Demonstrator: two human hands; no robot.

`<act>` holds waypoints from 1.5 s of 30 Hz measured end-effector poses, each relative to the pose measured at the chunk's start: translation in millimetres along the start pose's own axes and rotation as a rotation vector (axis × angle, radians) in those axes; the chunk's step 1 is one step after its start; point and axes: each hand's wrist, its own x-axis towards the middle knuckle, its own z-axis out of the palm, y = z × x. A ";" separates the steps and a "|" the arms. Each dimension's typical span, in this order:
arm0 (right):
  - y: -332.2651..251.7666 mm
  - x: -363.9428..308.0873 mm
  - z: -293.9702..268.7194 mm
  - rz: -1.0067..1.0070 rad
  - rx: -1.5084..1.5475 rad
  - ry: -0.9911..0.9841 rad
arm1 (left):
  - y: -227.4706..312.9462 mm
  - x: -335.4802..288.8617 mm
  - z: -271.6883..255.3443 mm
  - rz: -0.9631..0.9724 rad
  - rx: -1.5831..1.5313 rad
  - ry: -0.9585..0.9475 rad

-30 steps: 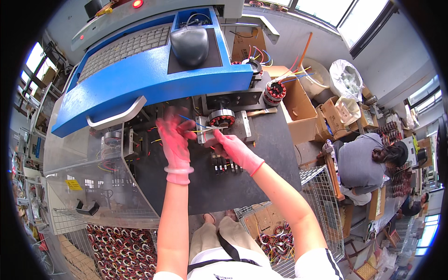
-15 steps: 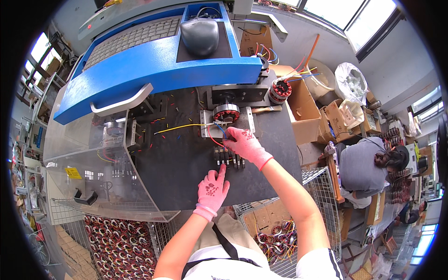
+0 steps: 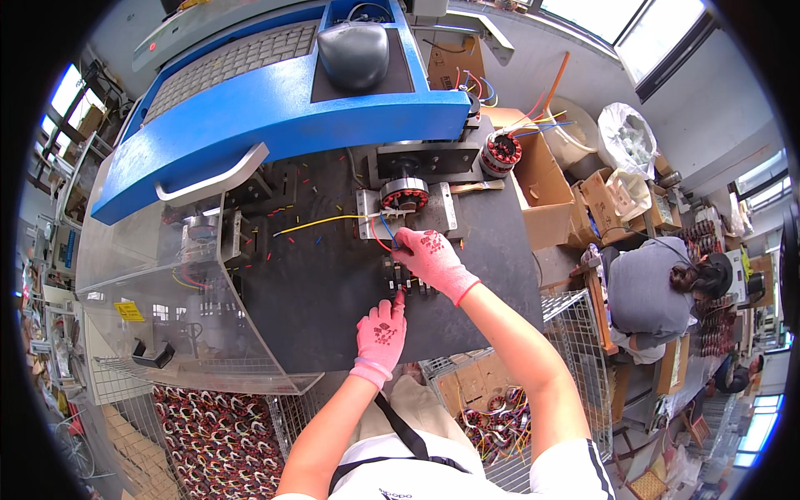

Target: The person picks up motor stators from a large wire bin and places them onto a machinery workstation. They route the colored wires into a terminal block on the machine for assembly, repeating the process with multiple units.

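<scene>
Since a moment ago the left hand [image 3: 381,336] has dropped back from the motor stator [image 3: 404,198] to the terminal block [image 3: 406,283], fingers loosely open, fingertip touching it. The right hand [image 3: 429,258] pinches the stator's red and blue wires [image 3: 383,233] just below the stator, so wiring seems underway. The dark desk [image 3: 317,275] sits in a cluttered workshop, below a blue machine housing [image 3: 275,125].

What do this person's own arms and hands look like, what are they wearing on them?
Both hands wear snug pink knit gloves with dark red printed markings on the backs and a thin darker trim at the cuffs: left hand, right hand. The forearms are bare above the gloves. Short white sleeves show at the shoulders, the right one with dark stripes.
</scene>
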 end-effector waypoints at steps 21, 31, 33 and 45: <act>-37.3 0.8 6.1 0.463 1.268 -0.349 | -34.2 48.7 -113.3 -0.119 -1.690 0.280; -28.1 -7.0 -13.2 0.136 0.198 -0.054 | -13.1 -13.3 -22.7 -0.050 -0.362 0.202; -24.4 -8.5 -6.5 0.067 0.134 -0.011 | -13.2 -14.8 -11.0 -0.062 -0.230 0.120; -14.7 -4.1 20.0 -0.016 -0.069 -0.022 | -15.8 -13.3 -5.1 -0.004 0.035 -0.009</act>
